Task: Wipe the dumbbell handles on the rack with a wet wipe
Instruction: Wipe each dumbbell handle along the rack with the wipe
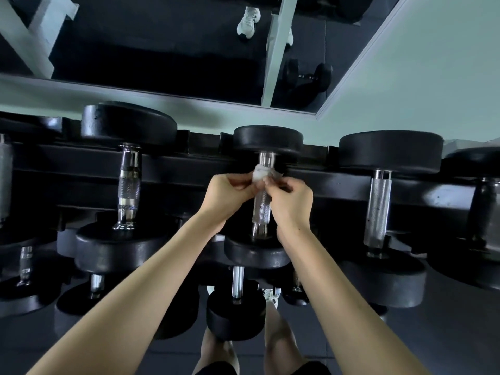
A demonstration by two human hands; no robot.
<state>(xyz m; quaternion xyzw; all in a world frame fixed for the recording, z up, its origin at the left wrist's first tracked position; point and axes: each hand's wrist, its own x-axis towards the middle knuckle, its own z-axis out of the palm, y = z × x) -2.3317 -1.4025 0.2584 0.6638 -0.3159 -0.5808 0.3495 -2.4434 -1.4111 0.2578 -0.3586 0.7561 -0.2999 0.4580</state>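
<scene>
Pinching wet wipe [261,173] w/ both hands: left hand [230,190] & right hand [290,197] fingers curled on it, apparently touching far end of centre dumbbell handle [262,209] on rack [338,185]. Wipe soft, limp; wrap round knurled steel mid-bar.

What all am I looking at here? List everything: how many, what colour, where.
Top-row dumbbells: five, black heads, silver handles, across the top tier.
Lower dumbbells: several, black, below and nearer.
Rack: one, black, under the dumbbells.
Wet wipe: one, white, at the far end of the centre handle.
Mirror: one, on the pale wall behind, showing a reflected dumbbell and a white shoe.
Left hand: one, pinching the wipe.
Right hand: one, pinching the wipe.
</scene>
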